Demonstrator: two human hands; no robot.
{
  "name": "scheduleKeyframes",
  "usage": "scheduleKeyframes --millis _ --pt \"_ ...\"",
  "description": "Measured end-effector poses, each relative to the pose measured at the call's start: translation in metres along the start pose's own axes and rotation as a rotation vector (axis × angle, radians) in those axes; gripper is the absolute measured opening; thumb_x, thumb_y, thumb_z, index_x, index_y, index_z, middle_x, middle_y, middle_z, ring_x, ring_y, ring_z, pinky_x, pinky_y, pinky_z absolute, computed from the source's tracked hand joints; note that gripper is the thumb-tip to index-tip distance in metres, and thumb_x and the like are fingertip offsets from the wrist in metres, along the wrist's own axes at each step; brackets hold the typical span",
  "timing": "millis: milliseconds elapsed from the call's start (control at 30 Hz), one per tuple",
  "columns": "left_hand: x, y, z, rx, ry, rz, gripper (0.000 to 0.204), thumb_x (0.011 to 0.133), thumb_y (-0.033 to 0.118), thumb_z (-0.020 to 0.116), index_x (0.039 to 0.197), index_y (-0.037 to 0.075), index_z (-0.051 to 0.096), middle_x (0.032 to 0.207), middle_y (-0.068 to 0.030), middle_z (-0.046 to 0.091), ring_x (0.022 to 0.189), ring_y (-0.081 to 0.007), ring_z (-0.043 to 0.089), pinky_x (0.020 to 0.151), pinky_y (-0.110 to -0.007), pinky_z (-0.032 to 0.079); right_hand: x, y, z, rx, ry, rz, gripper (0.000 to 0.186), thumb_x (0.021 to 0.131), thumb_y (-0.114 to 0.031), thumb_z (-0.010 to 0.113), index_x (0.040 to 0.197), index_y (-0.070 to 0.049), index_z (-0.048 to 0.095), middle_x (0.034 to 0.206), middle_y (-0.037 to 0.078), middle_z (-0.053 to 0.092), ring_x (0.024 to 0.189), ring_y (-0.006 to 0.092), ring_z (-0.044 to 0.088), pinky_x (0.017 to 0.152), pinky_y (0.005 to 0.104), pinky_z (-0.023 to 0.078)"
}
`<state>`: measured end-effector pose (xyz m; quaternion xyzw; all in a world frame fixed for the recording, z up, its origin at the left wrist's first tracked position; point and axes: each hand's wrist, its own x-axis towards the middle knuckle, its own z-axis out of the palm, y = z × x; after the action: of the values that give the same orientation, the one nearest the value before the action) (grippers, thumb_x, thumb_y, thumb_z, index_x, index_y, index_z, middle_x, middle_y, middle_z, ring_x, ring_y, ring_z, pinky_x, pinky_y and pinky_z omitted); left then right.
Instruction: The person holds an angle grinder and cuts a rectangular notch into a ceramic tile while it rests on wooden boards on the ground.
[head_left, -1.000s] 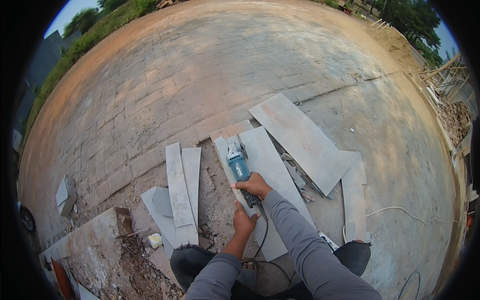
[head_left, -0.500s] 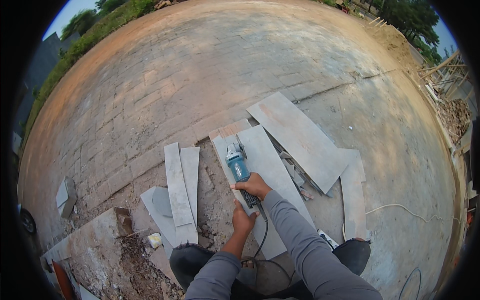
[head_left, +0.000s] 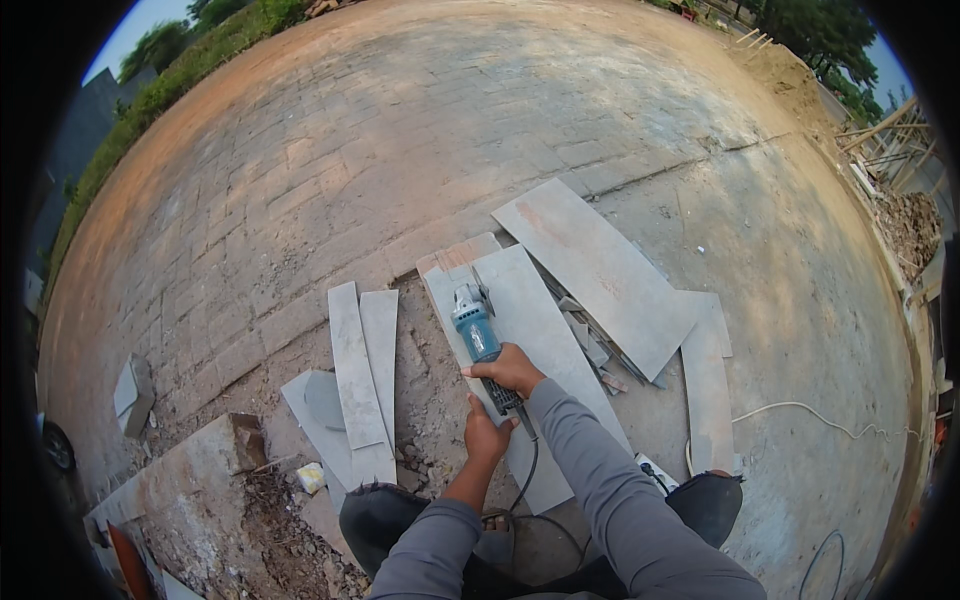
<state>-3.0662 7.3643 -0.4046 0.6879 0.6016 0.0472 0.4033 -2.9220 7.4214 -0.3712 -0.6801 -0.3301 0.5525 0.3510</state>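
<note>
A teal angle grinder (head_left: 476, 335) with a silver head lies along a long grey tile (head_left: 530, 330), its disc end pointing away from me. My right hand (head_left: 514, 370) is closed round the grinder's body from the right. Lower down, my left hand (head_left: 487, 433) wraps the black rear end, thumb toward the cord. The dark cord (head_left: 530, 465) drops from the grinder's back and curls between my feet. Beneath the grinder, the tile rests on another slab with a reddish far end (head_left: 460, 256). The disc's edge is too small to make out clearly.
Right of the work lies a wide tile (head_left: 600, 275) over stacked offcuts, with another strip (head_left: 707, 390) beside it. Narrow tile strips (head_left: 352, 365) lie to the left. A concrete block (head_left: 132, 395) and rubble sit farther left. A pale cable (head_left: 800, 406) crosses the ground at right.
</note>
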Motion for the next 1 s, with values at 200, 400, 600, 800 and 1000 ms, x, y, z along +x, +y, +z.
scheduleKeyframes --millis 200,400,600,800,1000 --pt "-0.001 0.002 -0.002 0.003 -0.019 -0.018 0.108 0.074 0.029 0.080 0.148 -0.010 0.012 0.122 -0.0284 0.053 0.107 -0.0389 0.059 0.088 -0.042 0.050 -0.006 -0.004 -0.001 -0.010 -0.001 -0.002 0.066 0.062 -0.035 0.087 0.105 0.009 0.063 0.097 0.018 0.067 0.083 0.0244 0.065 0.075 0.0322 0.051" --pt "-0.002 0.005 -0.004 0.007 -0.022 -0.023 0.107 0.075 0.029 0.080 0.148 -0.010 0.012 0.123 -0.0281 0.053 0.108 -0.0386 0.059 0.088 -0.042 0.050 -0.004 0.001 -0.002 -0.012 -0.010 0.000 0.066 0.063 -0.035 0.087 0.106 0.009 0.062 0.098 0.019 0.067 0.083 0.0248 0.065 0.075 0.0325 0.051" --pt "-0.001 0.001 -0.001 0.002 -0.007 0.000 0.107 0.074 0.029 0.080 0.148 -0.009 0.013 0.122 -0.0282 0.054 0.107 -0.0392 0.059 0.087 -0.042 0.050 -0.005 0.004 -0.001 -0.005 0.004 0.005 0.064 0.063 -0.034 0.087 0.105 0.008 0.062 0.097 0.018 0.067 0.082 0.0241 0.065 0.074 0.0323 0.051" --pt "0.003 -0.009 0.007 0.044 0.085 0.072 0.109 0.071 0.031 0.082 0.146 -0.013 0.015 0.110 -0.0273 0.061 0.098 -0.0391 0.064 0.082 -0.042 0.051 -0.011 0.003 0.001 -0.006 0.021 -0.010 0.061 0.063 -0.033 0.087 0.102 0.007 0.063 0.093 0.017 0.067 0.080 0.0235 0.065 0.073 0.0319 0.051" --pt "0.001 -0.002 0.004 0.036 0.052 0.049 0.108 0.072 0.029 0.082 0.146 -0.013 0.015 0.108 -0.0263 0.062 0.095 -0.0388 0.065 0.079 -0.042 0.052 -0.010 0.012 0.000 -0.010 0.025 -0.014 0.059 0.063 -0.032 0.086 0.101 0.007 0.063 0.092 0.016 0.067 0.078 0.0232 0.065 0.071 0.0318 0.051"
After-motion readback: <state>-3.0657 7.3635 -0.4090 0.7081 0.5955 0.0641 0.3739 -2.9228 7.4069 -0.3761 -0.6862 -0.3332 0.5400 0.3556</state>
